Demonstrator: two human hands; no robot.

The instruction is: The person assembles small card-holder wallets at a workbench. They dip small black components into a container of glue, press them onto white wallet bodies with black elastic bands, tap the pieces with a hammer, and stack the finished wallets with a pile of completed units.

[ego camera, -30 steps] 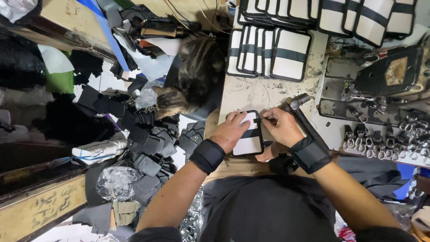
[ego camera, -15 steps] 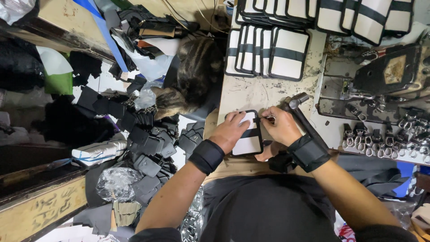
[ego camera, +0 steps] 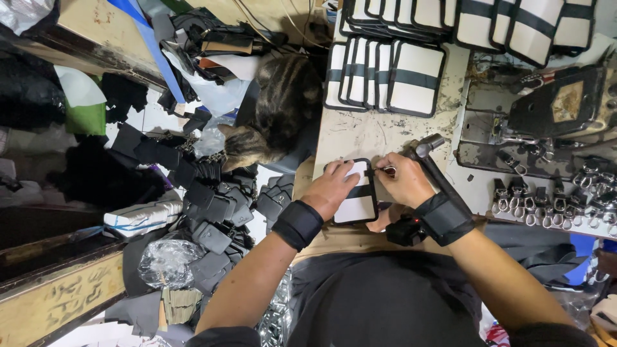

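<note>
the left hand lay flat and mostly open on a white rectangular panel, fingers spread and pressing it onto the surface. the right hand was closed in a pinch at the panel's 1 o'clock corner, fingertips nipping something small and metallic where a black strap crosses the panel; what it gripped was too small to tell. both wrists wore black bands, and a dark rod-like tool ran from the right wrist toward 12 o'clock, ending in a grey cylindrical head.

the panel had rounded corners, a black bound edge and one black band across its middle; its face looked smooth and pale. it sat directly under the left palm and just at 9 o'clock of the right hand, at the near edge of the scuffed, stained, beige surface.

at 12 o'clock from the hands lay a row of matching finished panels, overlapped like tiles, with a second row beyond them. at 3 o'clock stood a cluster of shiny metal clasps, and above those a dark metal machine plate. at 10 o'clock a striped cat lay curled beside the surface's edge. at 9 o'clock, on the floor, lay a heap of black fabric pieces and a crumpled clear plastic bag.
</note>
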